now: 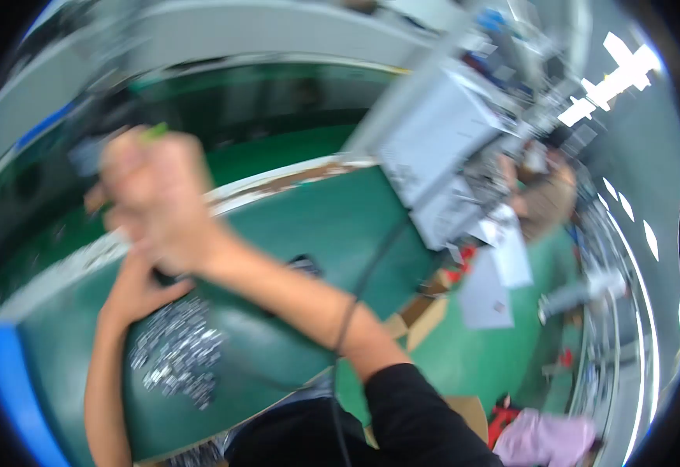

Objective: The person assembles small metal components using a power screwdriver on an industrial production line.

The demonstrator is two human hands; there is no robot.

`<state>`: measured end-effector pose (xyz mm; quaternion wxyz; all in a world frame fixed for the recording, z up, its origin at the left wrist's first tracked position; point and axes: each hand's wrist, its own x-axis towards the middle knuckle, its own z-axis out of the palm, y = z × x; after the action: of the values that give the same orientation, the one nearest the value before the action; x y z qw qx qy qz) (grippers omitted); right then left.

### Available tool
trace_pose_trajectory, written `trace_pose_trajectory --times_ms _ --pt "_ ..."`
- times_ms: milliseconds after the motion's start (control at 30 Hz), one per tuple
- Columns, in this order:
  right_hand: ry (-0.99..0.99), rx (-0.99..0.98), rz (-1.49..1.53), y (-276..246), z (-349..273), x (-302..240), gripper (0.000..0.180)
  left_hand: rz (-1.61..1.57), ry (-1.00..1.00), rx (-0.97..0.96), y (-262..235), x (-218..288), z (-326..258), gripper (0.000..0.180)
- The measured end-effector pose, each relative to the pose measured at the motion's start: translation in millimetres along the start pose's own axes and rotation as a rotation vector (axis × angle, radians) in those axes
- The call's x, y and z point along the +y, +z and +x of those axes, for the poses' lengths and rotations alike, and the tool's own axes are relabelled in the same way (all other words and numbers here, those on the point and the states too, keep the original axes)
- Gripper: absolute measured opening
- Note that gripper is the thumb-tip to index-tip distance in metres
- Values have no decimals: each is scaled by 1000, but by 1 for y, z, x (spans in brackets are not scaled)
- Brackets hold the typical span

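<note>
My right hand (157, 198) is raised over the far left of the green table, its fingers curled into a fist and smeared by motion. A small bright green bit (154, 132) pokes out at the top of that fist; what it belongs to cannot be made out. Beneath, my left hand (139, 289) rests low at the table, thumb stretched to the right, its fingertips partly covered by the right hand. Something dark (168, 276) sits between its thumb and fingers. Just below the left hand lies a pile of small shiny metallic parts (180, 350).
A dark object (305, 266) lies on the green tabletop (340, 206) behind my right forearm. A black cable (351, 311) hangs across that arm. Grey-white boxes (437, 132) stand at the back right, an open carton (421, 315) below them. A seated person (546, 194) is farther right.
</note>
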<state>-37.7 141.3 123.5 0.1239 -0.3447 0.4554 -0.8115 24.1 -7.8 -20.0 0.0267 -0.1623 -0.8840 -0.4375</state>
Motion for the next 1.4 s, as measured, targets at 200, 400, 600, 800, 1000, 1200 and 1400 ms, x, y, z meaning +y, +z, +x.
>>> trace_pose_trajectory --times_ms 200,400,600,800,1000,1200,1400 --pt "-190 8 -206 8 6 4 51 -86 -117 75 0 12 -6 44" --pt "-179 36 -202 -7 8 1 49 -25 -248 -61 -2 1 12 67" --pt "-301 5 -159 14 12 1 50 55 -114 99 -7 -16 -13 65" --pt "-146 -90 72 -19 -21 -93 59 186 156 -89 -14 40 6 36" --pt "-68 -73 -51 -54 -9 -119 101 -53 -11 -176 -53 43 -20 24" --pt "-113 -20 -211 -59 1 -108 96 327 -340 473 -77 -8 7 31" --pt "-92 -36 -240 -53 3 -105 98 575 -597 573 -60 -35 48 41"
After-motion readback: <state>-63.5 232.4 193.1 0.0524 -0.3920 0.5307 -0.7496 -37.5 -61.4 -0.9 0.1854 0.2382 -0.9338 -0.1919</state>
